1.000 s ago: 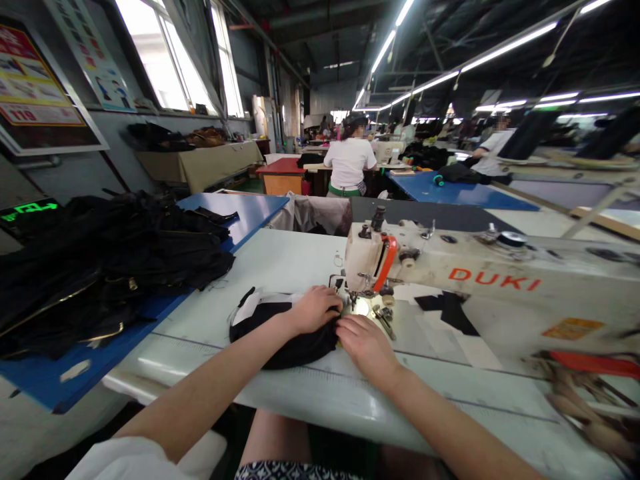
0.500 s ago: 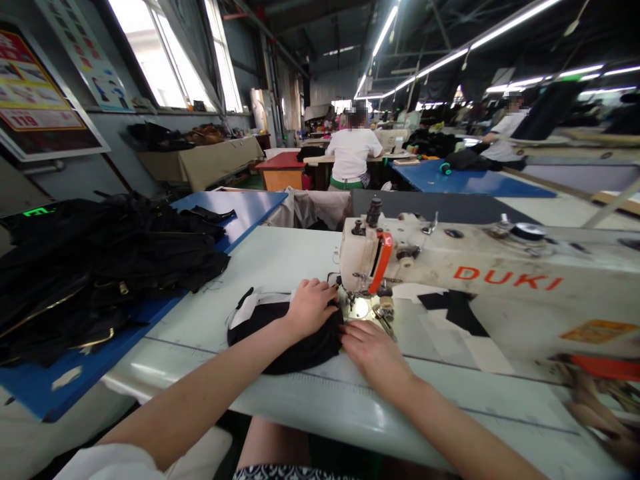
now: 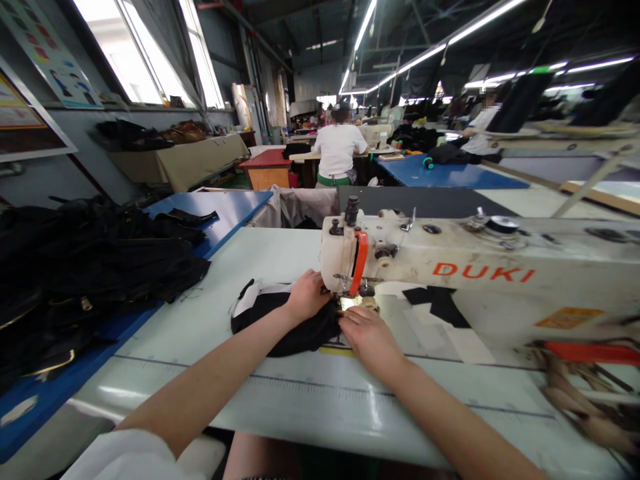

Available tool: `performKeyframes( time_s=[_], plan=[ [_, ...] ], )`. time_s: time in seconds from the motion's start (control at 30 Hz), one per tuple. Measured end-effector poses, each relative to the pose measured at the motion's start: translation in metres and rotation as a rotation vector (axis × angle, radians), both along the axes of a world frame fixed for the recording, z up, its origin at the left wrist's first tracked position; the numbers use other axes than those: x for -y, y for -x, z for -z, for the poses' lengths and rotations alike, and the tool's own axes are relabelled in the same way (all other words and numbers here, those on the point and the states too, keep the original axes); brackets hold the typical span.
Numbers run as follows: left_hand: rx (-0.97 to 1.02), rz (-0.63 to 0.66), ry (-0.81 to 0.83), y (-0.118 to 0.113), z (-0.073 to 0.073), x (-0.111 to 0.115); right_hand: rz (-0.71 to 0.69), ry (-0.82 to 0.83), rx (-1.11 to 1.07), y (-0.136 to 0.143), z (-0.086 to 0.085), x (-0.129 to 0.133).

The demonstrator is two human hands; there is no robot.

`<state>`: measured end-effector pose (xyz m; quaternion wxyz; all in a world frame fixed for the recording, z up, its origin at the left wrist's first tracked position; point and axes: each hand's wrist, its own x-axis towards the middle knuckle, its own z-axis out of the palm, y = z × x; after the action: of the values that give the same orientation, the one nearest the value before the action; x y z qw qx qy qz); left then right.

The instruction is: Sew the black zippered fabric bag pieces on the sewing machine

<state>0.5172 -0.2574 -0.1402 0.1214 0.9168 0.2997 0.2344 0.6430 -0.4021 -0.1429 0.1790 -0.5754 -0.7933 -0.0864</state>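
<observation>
A black fabric piece (image 3: pixel 280 323) with a white strip (image 3: pixel 251 295) along its far left part lies on the pale sewing table. Its right end is at the needle area of a white sewing machine (image 3: pixel 345 257) with an orange guard. My left hand (image 3: pixel 307 297) rests over the fabric's far right side, fingers curled onto it, the tips partly hidden beside the machine head. My right hand (image 3: pixel 369 333) is just right of the fabric, fingers bent together at its edge, close to the lit presser foot. The needle itself cannot be made out.
A heap of black garments with zips (image 3: pixel 100 267) covers the blue table at left. Black and white scraps (image 3: pixel 440 307) lie under the machine arm. A ruler marking (image 3: pixel 320 387) runs along the table's front. A person in white (image 3: pixel 340 150) sits ahead with their back turned.
Relative to the machine, the black fabric and both hands have shifted right and away from me. A yellow strip on the table now shows below the fabric. The whole view has swung slightly right.
</observation>
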Motion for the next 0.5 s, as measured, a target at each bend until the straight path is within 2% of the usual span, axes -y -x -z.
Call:
performKeyframes(
  time_s=[0.17,0.5],
  plan=[
    [0.044,0.01,0.061,0.0063,0.0032,0.0061,-0.034,-0.056,-0.026,0.0032,0.0,0.0113],
    [0.056,0.025,0.105,0.0057,-0.0002,0.0063,-0.018,-0.073,-0.034,0.0041,0.0005,0.0089]
  ],
)
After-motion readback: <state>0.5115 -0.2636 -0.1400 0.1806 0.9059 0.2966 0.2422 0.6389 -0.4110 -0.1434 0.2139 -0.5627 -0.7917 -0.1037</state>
